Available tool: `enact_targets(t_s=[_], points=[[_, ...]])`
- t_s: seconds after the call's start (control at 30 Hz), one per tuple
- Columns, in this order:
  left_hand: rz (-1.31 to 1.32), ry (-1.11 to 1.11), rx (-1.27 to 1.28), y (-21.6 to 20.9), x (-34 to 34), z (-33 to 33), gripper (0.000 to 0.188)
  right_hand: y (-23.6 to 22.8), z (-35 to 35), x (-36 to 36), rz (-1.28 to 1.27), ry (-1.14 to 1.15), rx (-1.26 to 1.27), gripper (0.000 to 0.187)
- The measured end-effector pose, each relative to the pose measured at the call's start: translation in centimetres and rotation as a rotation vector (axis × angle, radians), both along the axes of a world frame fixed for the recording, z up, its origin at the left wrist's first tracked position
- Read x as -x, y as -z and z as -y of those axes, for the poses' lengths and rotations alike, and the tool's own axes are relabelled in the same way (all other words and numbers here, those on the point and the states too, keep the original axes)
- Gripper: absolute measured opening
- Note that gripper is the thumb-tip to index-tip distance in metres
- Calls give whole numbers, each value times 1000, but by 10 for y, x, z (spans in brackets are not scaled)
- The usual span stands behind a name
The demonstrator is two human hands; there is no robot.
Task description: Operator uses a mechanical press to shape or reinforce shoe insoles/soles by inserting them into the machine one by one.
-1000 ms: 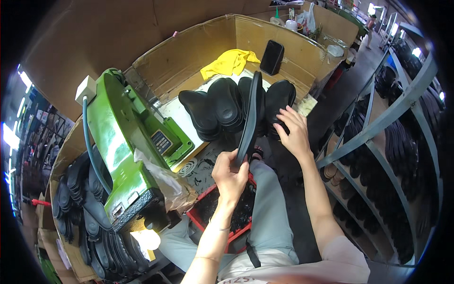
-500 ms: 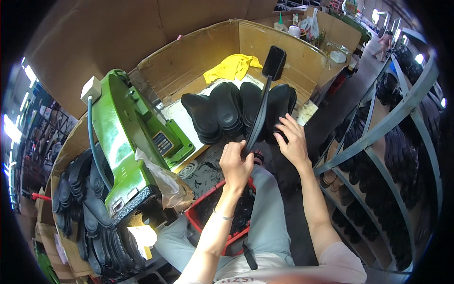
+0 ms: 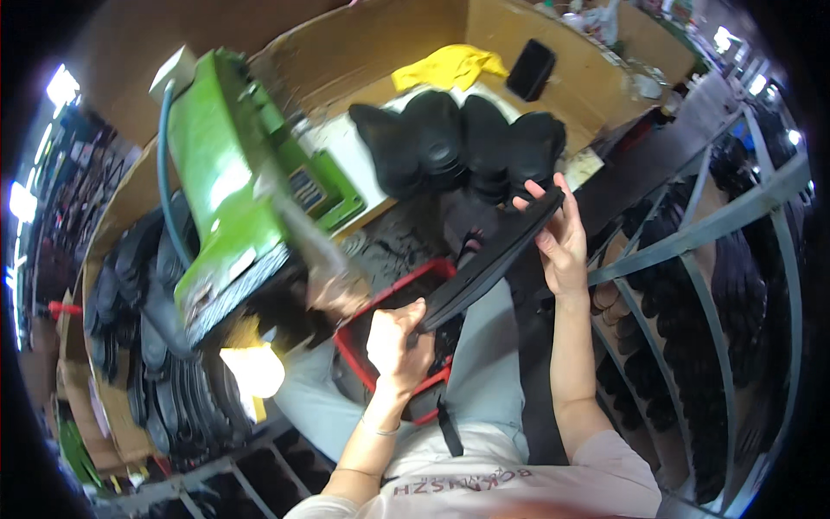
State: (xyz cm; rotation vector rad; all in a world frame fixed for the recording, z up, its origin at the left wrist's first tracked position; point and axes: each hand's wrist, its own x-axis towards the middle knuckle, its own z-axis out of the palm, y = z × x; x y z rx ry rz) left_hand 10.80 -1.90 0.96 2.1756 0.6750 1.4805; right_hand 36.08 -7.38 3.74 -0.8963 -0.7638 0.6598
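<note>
A black shoe sole (image 3: 493, 264) slants across in front of me, seen mostly edge-on. My left hand (image 3: 398, 346) grips its lower end, with the thumb along the top. At the upper end, my right hand (image 3: 564, 238) has the sole's tip between its thumb and fingers. Beyond my hands, stacks of black soles (image 3: 432, 143) stand in a row on a white board. To the left is a green machine (image 3: 220, 173), with a clear plastic sheet (image 3: 337, 285) hanging from its head.
Below the sole sits a red crate (image 3: 354, 359) of black scraps. More soles (image 3: 186, 389) fill the left side, near a lit lamp (image 3: 252, 372). A yellow cloth (image 3: 454, 67) and a phone (image 3: 531, 69) lie behind the stacks. A metal rack (image 3: 700, 216) of soles stands at right.
The sole has tipped from nearly upright to a slant toward the right, and my left hand has come lower and nearer. My right hand has taken hold of the sole's far end.
</note>
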Motion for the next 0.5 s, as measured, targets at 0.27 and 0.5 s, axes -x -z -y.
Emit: enact_targets(t_s=[0.27,0.5], points=[[317,20,731,5,91,-7,25,32,-52,81,-183,-205,95,37],[400,-1,991,-10,125,-14,22,33,-62,124,-228,-136,157,35]])
